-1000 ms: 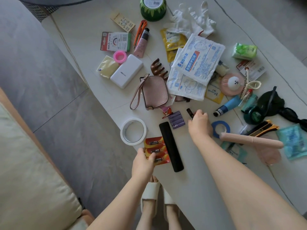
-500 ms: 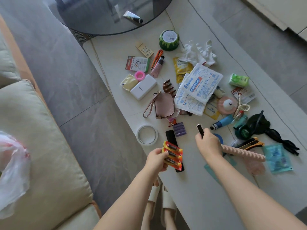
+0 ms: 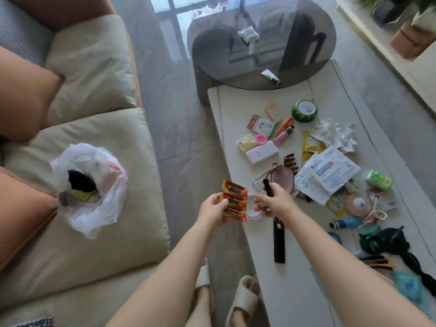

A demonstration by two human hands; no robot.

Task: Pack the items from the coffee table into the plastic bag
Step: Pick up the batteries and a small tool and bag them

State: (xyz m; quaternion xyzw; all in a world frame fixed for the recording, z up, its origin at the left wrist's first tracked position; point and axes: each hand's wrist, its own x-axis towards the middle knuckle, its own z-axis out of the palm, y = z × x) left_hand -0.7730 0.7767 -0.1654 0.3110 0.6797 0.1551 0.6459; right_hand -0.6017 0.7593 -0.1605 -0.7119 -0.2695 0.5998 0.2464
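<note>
Cluttered coffee table, perhaps tape hand-hidden.

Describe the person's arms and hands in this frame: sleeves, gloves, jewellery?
Both forearms are bare as far as the frame shows; no sleeve edge is in view. The left hand and right hand wear no gloves. No watch, bracelet or ring shows. Nails are too small to judge. Pale open-toed slippers are on the feet.

A beige sofa faces a round glass table and potted plant.
</note>
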